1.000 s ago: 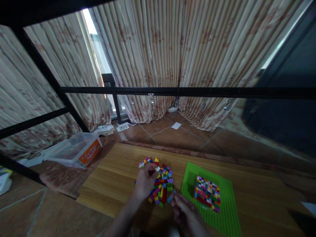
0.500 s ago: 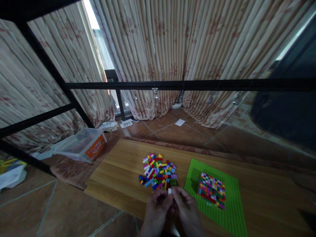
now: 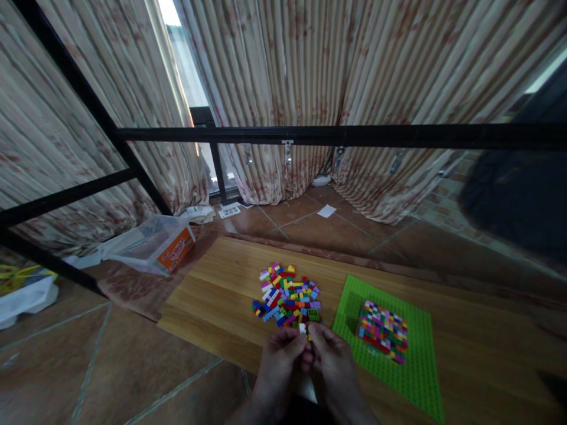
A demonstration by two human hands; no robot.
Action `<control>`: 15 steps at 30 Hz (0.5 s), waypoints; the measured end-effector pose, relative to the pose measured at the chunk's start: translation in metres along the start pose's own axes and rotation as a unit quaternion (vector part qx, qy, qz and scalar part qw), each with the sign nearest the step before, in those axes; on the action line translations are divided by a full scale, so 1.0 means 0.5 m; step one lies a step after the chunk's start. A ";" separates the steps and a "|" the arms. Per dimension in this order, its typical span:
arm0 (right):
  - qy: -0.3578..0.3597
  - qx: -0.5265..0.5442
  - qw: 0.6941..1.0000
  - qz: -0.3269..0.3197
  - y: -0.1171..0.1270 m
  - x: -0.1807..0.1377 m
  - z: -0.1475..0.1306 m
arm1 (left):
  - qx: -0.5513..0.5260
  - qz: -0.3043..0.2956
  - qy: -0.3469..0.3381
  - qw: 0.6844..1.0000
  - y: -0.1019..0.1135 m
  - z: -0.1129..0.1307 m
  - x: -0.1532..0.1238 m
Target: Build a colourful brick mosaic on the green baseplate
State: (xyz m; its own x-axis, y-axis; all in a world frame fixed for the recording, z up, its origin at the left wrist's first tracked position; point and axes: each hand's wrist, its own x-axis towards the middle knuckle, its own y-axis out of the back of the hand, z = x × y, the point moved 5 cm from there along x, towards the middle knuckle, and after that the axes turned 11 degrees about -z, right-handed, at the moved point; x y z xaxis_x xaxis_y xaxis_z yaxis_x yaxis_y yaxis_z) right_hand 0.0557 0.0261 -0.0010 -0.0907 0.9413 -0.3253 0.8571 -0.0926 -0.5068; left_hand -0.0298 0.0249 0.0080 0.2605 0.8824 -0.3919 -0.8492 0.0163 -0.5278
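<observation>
My left hand (image 3: 282,355) pinches a small white toy brick (image 3: 302,328) between thumb and fingers, above the near edge of the wooden board. Close against it, my right hand (image 3: 331,353) is closed too, its thumb and forefinger meeting at the white brick. A bit of yellow shows at the right fingertips; whether it is joined to the white brick I cannot tell. Just beyond my hands lies a loose pile of coloured toy bricks (image 3: 290,295). To the right, a block of many-coloured bricks (image 3: 384,330) stands on a green studded baseplate (image 3: 419,366).
Under the bricks is a long wooden board (image 3: 221,289). On the floor at the left sits a clear plastic bin (image 3: 150,242) with an orange label. A black metal bar (image 3: 266,135) crosses in front of the curtains (image 3: 283,71). White paper (image 3: 326,211) lies on the tiles.
The camera view has tilted and shifted slightly. Both hands stay together around the white brick, which has turned a little, and a bit of yellow now shows at the right fingertips.
</observation>
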 end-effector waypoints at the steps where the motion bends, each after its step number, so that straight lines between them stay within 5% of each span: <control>1: -0.001 0.000 1.000 -0.005 -0.001 0.005 -0.004 | 0.007 0.000 -0.005 1.000 0.003 0.005 0.002; 6: 0.032 -0.133 0.989 0.050 0.034 0.040 -0.049 | 0.210 0.063 -0.106 0.970 0.056 0.053 0.013; 11: 0.060 -0.306 0.950 0.025 0.042 0.084 -0.087 | 0.470 0.115 -0.165 0.859 0.110 0.085 0.004; 15: 0.067 -0.366 0.928 0.012 0.024 0.110 -0.093 | 0.576 0.111 -0.189 0.787 0.113 0.092 -0.004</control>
State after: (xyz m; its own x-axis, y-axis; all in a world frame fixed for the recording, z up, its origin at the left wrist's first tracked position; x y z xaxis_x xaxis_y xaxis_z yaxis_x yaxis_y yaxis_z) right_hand 0.0847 0.0919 0.0121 -0.0445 0.9782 -0.2029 0.9776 0.0845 0.1930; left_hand -0.0995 0.0457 0.0139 0.0757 0.9971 -0.0109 -0.7642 0.0650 0.6417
